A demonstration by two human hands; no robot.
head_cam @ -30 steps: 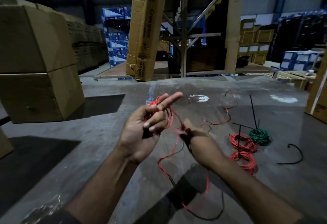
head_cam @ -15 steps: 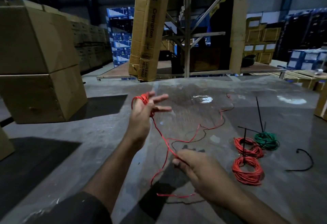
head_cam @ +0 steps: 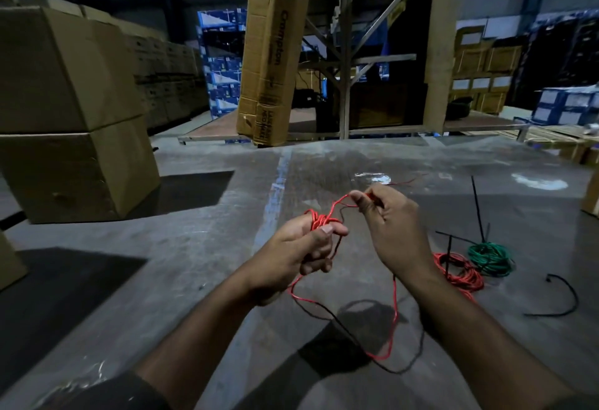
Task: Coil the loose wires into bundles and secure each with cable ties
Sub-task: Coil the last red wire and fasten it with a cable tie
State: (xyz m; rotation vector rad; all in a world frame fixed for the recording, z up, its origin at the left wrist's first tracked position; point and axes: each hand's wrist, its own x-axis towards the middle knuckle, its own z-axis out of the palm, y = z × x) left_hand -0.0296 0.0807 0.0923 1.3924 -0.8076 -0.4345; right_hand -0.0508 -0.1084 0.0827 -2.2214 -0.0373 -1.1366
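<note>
The red wire is partly wound into a small coil around the fingers of the left hand, which curls round the loops with the thumb pressing on top, probably so that the turns do not spring open. The right hand pinches the free strand between thumb and fingers just above the coil, held up and a little apart, which seems meant to keep the wire tight for the next turn. The loose rest hangs down in a long loop between the forearms. On the grey table, right of the hands, lie a finished red bundle and a green bundle, each with a black cable tie; one spare cable tie lies further right. Cardboard boxes stand closed on the left, so their content cannot be told.
</note>
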